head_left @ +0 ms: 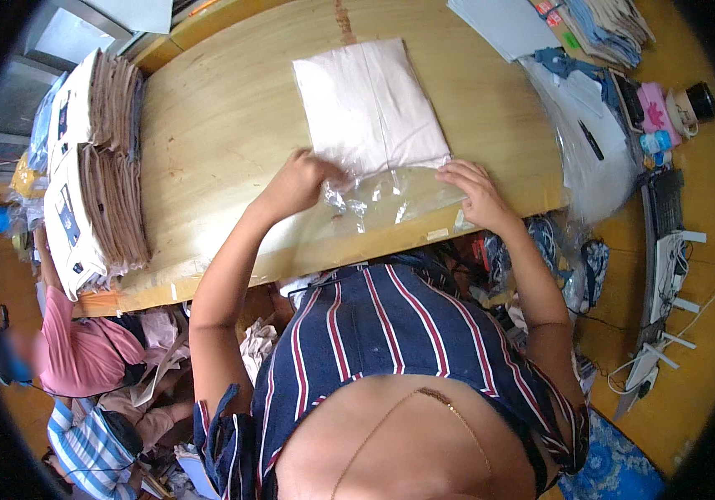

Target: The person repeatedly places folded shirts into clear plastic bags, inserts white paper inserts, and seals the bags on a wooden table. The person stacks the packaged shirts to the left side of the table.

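A folded pale pink garment lies flat on the table inside a clear plastic bag. The loose, crinkled end of the bag extends past the garment toward me and catches the light. My left hand is closed at the near left corner, its fingers on the plastic and slightly blurred. At the near right corner my right hand has its fingers bent over the bag's edge, pinching the film beside the garment. The thumb of that hand is partly hidden.
Tall stacks of packed folded garments stand on the table's left end. To the right lie clear plastic bags with a black pen on them. More folded clothes sit at the far right. A person in a pink sleeve is at the left.
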A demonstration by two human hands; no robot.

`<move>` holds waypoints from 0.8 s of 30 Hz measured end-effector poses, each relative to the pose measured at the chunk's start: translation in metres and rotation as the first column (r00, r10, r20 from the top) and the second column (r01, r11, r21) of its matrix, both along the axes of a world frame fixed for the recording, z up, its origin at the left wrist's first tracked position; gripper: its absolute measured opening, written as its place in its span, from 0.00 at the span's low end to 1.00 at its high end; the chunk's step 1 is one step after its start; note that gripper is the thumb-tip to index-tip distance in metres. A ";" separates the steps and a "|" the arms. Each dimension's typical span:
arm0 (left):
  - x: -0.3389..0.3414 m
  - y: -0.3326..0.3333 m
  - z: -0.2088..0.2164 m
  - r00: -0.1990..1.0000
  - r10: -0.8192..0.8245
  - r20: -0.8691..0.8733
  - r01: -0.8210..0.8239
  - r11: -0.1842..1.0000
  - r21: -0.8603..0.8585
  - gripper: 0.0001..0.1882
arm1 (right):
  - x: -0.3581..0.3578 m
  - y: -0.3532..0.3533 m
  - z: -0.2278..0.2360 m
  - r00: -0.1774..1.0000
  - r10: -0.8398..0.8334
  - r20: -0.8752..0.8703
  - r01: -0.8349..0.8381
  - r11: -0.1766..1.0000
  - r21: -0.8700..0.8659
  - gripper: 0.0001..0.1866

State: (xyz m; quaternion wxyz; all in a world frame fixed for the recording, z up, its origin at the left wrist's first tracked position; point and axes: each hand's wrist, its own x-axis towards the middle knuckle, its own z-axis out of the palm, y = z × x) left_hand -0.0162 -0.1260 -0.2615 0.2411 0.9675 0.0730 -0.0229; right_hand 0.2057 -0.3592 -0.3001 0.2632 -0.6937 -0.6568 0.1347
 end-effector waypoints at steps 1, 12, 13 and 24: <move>0.018 -0.002 -0.005 0.995 -0.041 0.086 0.040 0.999 0.018 0.16 | -0.004 -0.001 0.005 1.000 -0.013 -0.014 0.013 1.000 -0.006 0.25; 0.100 -0.046 -0.060 0.926 -0.354 0.133 0.270 0.866 0.421 0.33 | -0.010 -0.012 -0.013 0.959 -0.201 -0.200 0.189 0.979 -0.080 0.07; 0.100 -0.047 -0.059 0.923 -0.363 0.128 0.280 0.863 0.421 0.32 | -0.008 -0.013 -0.016 0.964 -0.191 -0.185 0.183 0.981 -0.064 0.06; 0.098 -0.046 -0.061 0.905 -0.403 0.139 0.310 0.846 0.435 0.30 | -0.042 -0.045 -0.022 0.945 -0.145 0.292 0.070 0.965 0.252 0.08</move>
